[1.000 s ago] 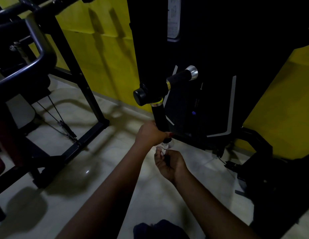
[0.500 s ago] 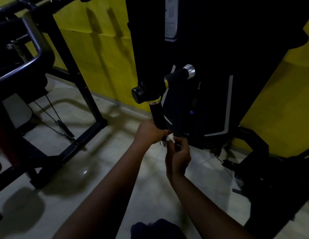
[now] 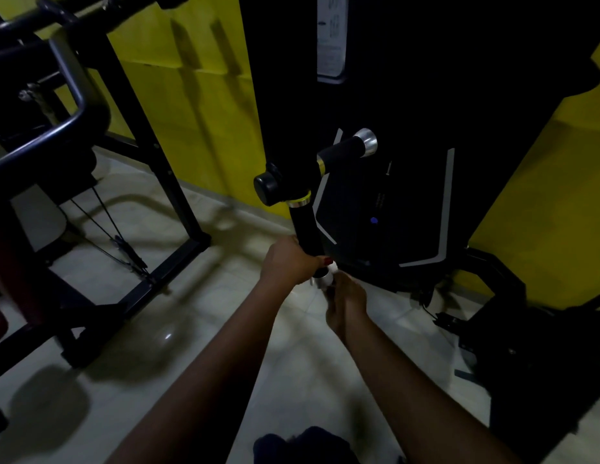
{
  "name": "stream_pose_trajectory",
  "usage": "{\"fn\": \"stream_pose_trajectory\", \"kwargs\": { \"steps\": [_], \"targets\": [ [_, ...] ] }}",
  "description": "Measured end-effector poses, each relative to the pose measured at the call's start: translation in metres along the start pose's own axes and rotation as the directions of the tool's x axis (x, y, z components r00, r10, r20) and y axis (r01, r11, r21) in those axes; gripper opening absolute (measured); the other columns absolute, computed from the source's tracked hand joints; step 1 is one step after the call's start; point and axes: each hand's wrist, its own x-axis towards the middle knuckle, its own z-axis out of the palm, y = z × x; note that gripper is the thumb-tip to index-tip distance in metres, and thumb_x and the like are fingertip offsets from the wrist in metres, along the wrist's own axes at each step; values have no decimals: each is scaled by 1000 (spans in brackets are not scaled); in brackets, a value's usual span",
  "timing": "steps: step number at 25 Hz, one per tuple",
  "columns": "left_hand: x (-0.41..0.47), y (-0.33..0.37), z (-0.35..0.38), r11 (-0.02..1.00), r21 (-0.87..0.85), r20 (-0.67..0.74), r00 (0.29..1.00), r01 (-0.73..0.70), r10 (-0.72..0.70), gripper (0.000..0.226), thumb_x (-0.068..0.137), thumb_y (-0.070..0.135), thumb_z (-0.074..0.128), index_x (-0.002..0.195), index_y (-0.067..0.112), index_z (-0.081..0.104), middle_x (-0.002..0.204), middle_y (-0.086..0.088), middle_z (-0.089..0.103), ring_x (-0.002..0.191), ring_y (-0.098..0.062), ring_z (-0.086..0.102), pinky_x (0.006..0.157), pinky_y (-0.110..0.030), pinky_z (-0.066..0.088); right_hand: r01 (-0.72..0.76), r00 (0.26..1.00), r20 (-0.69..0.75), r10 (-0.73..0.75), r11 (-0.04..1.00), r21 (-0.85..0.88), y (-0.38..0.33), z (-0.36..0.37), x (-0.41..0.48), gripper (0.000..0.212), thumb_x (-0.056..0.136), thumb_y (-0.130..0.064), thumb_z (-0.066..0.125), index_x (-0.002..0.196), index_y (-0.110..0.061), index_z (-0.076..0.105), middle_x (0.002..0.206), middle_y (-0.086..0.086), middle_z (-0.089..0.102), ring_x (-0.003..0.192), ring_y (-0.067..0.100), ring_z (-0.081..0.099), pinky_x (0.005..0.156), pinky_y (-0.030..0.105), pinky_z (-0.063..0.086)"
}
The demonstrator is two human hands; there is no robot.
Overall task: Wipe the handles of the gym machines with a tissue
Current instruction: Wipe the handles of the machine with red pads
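At centre, the left hand [image 3: 290,264] grips the handle [image 3: 307,229]. The right hand [image 3: 347,301] pinches a tissue [image 3: 329,274] at the handle's tip. A black frame [image 3: 178,182] stands at the left, with a yellow wall [image 3: 204,105] behind.

Yellow wall [image 3: 198,135], pale floor [image 3: 178,356], dim light

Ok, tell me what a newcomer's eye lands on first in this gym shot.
First, the two hands mid-frame: the left hand grips the bottom of the downward-pointing handle, and the right hand just below it holds a white tissue at the handle's end. Next, the bright yellow wall behind the dark black machine, whose second handle sticks out with a shiny silver cap.
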Motion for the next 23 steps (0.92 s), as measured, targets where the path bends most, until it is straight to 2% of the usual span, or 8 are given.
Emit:
{"fn": "stream_pose_trajectory", "kwargs": {
  "steps": [2,4,6,9,11,15,19,23],
  "targets": [
    [1,-1,0,1000,-13,-5,1000,5,-5,45,71,33,84,107,16,65,99,-2,68,91,-20,66,86,-41,56,-352,934,159,320,901,254,-8,-3,-1,19,96,2,39,107,2,55,87,15,59,75,20,57,64,23,50],
    [2,-2,0,1000,-26,-4,1000,11,-11,43,70,33,84,105,16,65,101,-5,70,93,-21,66,86,-43,56,-484,871,267,412,811,329,-5,-10,-14,18,94,8,39,102,7,55,88,19,56,73,21,53,56,22,54],
    [3,-1,2,1000,-27,-2,1000,7,-7,39,71,33,83,103,17,66,100,-5,70,92,-22,67,85,-43,56,-491,868,284,407,789,370,1,-15,-22,15,94,7,42,99,8,56,89,20,56,74,20,54,51,21,54],
    [1,2,3,1000,-23,-6,1000,-8,8,37,73,32,83,102,17,66,99,-4,70,92,-21,66,85,-43,56,-410,911,212,355,842,350,4,-6,-10,25,97,3,42,119,2,54,90,17,58,77,19,56,49,17,53],
    [1,3,2,1000,-19,2,1000,1,-1,37,74,33,82,102,17,64,94,-1,67,87,-19,66,83,-42,57,-449,890,266,370,814,368,4,3,-5,27,99,1,39,123,1,51,90,19,56,77,22,54,45,20,53],
    [-1,1,-1,1000,10,3,1000,9,-9,37,75,36,81,103,18,63,89,-1,67,83,-18,67,82,-40,58,-572,810,341,477,772,279,4,-10,-11,17,98,2,40,97,7,56,81,18,55,70,19,51,43,20,52],
    [-3,2,3,1000,-30,-21,1000,9,-9,46,75,35,81,113,15,64,92,0,65,80,-15,63,74,-32,55,-458,886,233,402,841,290,-11,-23,-21,12,91,5,51,81,2,57,74,15,58,61,15,54,45,18,52],
    [-9,2,4,981,-187,3,998,61,-62,39,77,32,80,109,18,62,84,0,65,72,-13,62,56,-24,46,-127,990,-37,135,977,169,-14,-10,-33,7,85,3,63,80,-2,65,68,9,64,56,14,57,53,23,50]
  ]
}}
